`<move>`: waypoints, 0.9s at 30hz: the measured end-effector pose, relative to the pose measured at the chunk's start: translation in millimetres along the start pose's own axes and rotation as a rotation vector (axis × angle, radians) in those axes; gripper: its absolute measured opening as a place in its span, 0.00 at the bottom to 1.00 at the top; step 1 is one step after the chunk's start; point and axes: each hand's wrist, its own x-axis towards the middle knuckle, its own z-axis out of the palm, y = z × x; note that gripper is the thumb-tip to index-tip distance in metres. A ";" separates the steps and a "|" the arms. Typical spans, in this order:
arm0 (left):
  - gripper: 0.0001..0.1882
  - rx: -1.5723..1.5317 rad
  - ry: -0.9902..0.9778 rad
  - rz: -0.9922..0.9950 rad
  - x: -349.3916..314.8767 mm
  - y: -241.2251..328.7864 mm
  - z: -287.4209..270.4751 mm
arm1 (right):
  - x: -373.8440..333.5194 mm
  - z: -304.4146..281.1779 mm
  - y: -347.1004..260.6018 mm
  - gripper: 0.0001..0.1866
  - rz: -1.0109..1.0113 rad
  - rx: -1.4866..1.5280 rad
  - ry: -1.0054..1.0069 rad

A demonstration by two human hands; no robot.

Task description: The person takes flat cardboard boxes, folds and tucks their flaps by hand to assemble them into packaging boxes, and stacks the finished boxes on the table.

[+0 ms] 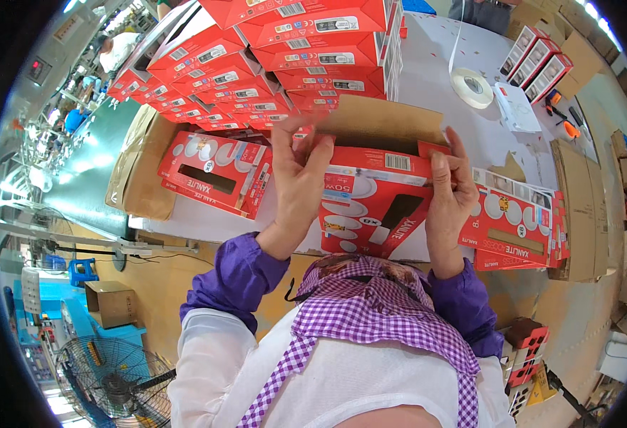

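Note:
A red printed carton point(370, 207) with a dark cut-out window and a barcoded top edge stands in front of me, near the table's front edge. At its upper left corner my left hand point(298, 171) is closed, thumb and fingers on the edge, fingertips partly blurred. My right hand point(450, 189) pinches the upper right corner, with the thumb in front and the index finger raised behind. Right behind this carton rises the brown flap of a cardboard box point(388, 118). Whatever is inside the carton is hidden.
Tall stacks of red cartons point(320, 50) fill the back left. Flat red cartons lie at left point(213, 171) and right point(510, 221). Farther right are a tape roll point(472, 88), a white box point(517, 107) and upright cartons point(534, 64). A brown cardboard box point(577, 207) borders the right.

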 end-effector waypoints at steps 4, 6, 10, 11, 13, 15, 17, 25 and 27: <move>0.10 0.157 -0.194 -0.010 1.9 1.9 -16.8 | 3.5 -0.2 -15.7 0.14 0.353 0.173 -0.084; 0.09 0.224 -0.277 -0.112 1.9 5.7 -21.5 | 5.3 1.0 -23.2 0.14 0.320 0.224 -0.078; 0.11 -0.028 -0.191 -0.198 4.9 34.2 -3.2 | 18.4 -9.2 -29.0 0.17 0.574 0.404 -0.186; 0.12 -0.170 -0.124 -0.242 3.4 38.6 -0.4 | 19.0 -15.0 -19.7 0.17 0.628 0.532 -0.226; 0.13 -0.109 -0.238 -0.264 9.3 31.2 -7.8 | 21.3 -18.5 -4.0 0.14 0.481 0.515 -0.269; 0.15 -0.048 -0.355 -0.289 9.8 28.7 -15.1 | 19.1 -21.2 -0.1 0.13 0.335 0.495 -0.306; 0.12 -0.078 -0.429 -0.329 10.5 27.7 -19.4 | 19.9 -18.4 -7.0 0.12 0.204 0.372 -0.346; 0.29 0.627 -0.750 -0.283 52.4 58.8 -11.2 | 45.3 -37.4 -39.7 0.24 0.438 -0.131 -0.663; 0.31 0.907 -0.984 -0.521 74.7 63.2 -4.0 | 55.5 -40.4 -41.3 0.29 0.380 -0.129 -0.777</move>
